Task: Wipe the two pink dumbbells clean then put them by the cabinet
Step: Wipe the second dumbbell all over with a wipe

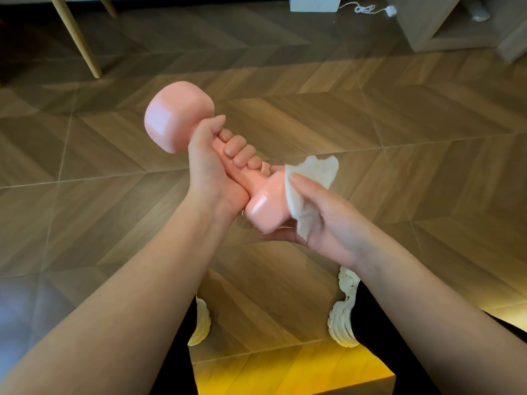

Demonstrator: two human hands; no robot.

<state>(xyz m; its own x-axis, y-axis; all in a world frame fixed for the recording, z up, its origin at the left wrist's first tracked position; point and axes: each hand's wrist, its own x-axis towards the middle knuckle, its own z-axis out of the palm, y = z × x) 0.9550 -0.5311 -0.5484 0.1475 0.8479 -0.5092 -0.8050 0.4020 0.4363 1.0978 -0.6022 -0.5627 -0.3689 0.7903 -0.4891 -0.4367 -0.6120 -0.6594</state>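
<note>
A wooden herringbone floor spreads under and beyond both hands. Far ahead of the right hand stands a pale cabinet with an open compartment at floor level. Far ahead of the left hand, a slanted wooden furniture leg comes down to the floor. A pink dumbbell is held in the air between the hands, well short of the cabinet. It lies on a diagonal, with one head up and away past the left hand and the other head low, against the right hand. The left hand is wrapped tight round the handle, fingers curled over it and thumb up toward the far head. The right hand cups the near head, its thumb pressing a crumpled white wipe onto that head and its fingers underneath. Below the wrists are two pale shoes. A white cable lies on the floor just beside the cabinet.
</note>
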